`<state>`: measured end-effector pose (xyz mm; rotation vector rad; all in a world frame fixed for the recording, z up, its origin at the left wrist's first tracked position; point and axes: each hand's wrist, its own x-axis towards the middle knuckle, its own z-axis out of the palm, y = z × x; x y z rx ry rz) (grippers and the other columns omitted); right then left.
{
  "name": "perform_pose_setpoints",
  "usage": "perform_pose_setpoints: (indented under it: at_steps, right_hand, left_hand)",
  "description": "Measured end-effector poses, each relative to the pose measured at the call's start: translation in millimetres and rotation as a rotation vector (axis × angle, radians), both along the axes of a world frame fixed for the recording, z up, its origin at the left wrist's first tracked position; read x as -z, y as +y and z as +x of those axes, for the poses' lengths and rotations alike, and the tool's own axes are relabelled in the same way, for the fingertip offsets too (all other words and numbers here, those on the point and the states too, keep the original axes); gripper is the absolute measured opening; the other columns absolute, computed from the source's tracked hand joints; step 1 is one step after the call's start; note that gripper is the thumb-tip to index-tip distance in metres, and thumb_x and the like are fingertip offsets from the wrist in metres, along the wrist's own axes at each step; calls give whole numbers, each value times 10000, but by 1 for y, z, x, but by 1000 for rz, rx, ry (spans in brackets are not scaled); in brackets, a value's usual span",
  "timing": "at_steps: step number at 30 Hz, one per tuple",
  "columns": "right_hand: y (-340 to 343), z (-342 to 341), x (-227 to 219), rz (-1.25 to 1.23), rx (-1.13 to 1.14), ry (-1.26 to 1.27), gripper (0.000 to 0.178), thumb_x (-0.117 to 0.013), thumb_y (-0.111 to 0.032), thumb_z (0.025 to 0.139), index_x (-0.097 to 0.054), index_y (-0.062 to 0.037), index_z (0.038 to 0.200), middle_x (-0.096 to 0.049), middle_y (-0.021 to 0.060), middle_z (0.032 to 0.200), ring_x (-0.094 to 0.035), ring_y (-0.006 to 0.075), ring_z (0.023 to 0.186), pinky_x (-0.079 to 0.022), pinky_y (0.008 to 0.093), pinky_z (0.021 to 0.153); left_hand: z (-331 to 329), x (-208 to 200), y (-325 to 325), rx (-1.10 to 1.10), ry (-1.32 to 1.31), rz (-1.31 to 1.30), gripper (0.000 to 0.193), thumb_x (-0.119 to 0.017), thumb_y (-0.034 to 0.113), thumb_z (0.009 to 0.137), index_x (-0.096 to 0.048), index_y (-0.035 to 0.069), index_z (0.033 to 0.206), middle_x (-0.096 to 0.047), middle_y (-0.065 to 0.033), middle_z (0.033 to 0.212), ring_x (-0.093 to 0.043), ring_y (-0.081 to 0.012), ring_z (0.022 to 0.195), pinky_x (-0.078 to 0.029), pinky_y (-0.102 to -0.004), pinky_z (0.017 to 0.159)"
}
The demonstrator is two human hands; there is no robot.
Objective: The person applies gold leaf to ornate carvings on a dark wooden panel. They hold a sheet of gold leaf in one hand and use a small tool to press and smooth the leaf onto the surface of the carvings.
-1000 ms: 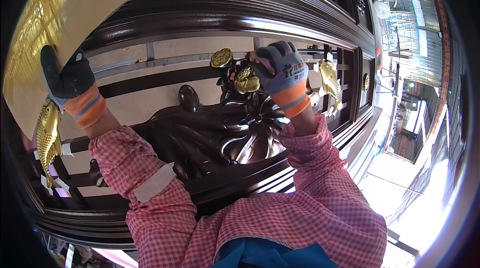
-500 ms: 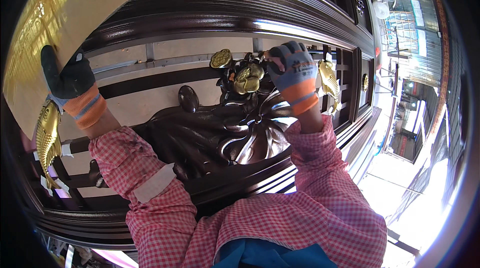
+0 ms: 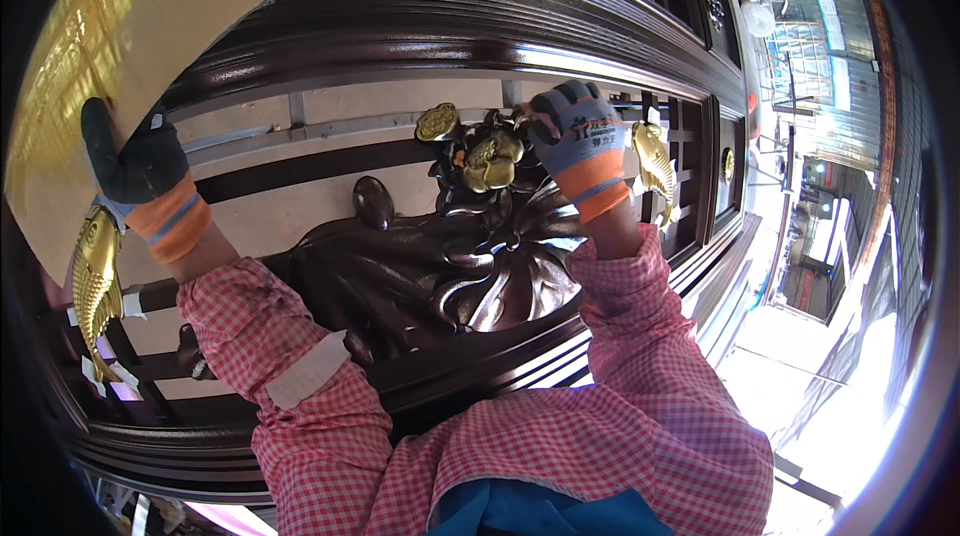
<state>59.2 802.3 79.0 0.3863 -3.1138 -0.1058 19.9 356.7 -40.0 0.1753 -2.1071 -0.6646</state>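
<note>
My left hand point(image 3: 140, 161), in a grey and orange work glove, grips the lower edge of a tan cardboard sheet point(image 3: 190, 11) with glossy yellow streaks on its left side. My right hand point(image 3: 588, 141), gloved alike, is closed at the right side of a carved lotus ornament point(image 3: 492, 161). That ornament has gold blooms and dark brown petals. What the right fingers pinch, if anything, is hidden behind the glove. Below spreads a glossy dark brown carved leaf relief point(image 3: 430, 276). A gold fish point(image 3: 97, 276) lies beneath my left wrist, and a second gold fish point(image 3: 655, 166) is just right of my right hand.
A dark brown ridged frame point(image 3: 420, 11) surrounds the carving, with lattice bars point(image 3: 685, 156) at its right end. A dark oval boss point(image 3: 373, 203) sits left of the lotus. Metal rails point(image 3: 250, 136) run behind the openings. A bright workshop floor point(image 3: 800, 346) lies at the right.
My right hand has shifted slightly left and turned a little, showing more of the glove's back. The left hand still grips the cardboard, nearly unmoved.
</note>
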Motion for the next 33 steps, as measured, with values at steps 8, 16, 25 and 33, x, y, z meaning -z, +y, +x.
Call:
perform_pose_setpoints:
  at_steps: [8,16,25,33]
  right_hand:
    - [6,-6,-4,81,5,22,249,-704,-309,760,-662,-170,962,-603,55,1010,-577,270,997,-521,399,790]
    - [-4,22,-18,20,88,-131,309,-714,-310,767,-655,-145,1022,-600,69,1009,-582,273,996,-530,412,802]
    - [3,33,-11,-97,108,-74,308,-723,-300,747,-658,-138,1001,-602,89,1005,-586,291,995,-522,413,801]
    - [-13,36,-17,-76,38,-90,260,-719,-302,749,-663,-174,968,-606,81,981,-584,283,976,-523,423,796]
  left_hand:
    - [4,11,-13,153,-18,237,392,-486,132,1019,-424,-27,1372,-640,-105,1223,-623,-130,1066,-475,-218,973]
    - [6,8,-7,336,28,865,383,-448,136,1034,-413,-26,1379,-610,-124,1278,-606,-127,1090,-460,-206,984]
    - [4,9,-4,116,-4,249,379,-488,124,1016,-449,1,1372,-616,-123,1269,-637,-144,1025,-482,-207,947]
    - [5,-11,12,142,72,301,467,-655,54,887,-511,16,1330,-631,-142,1200,-644,-205,1000,-523,-283,881]
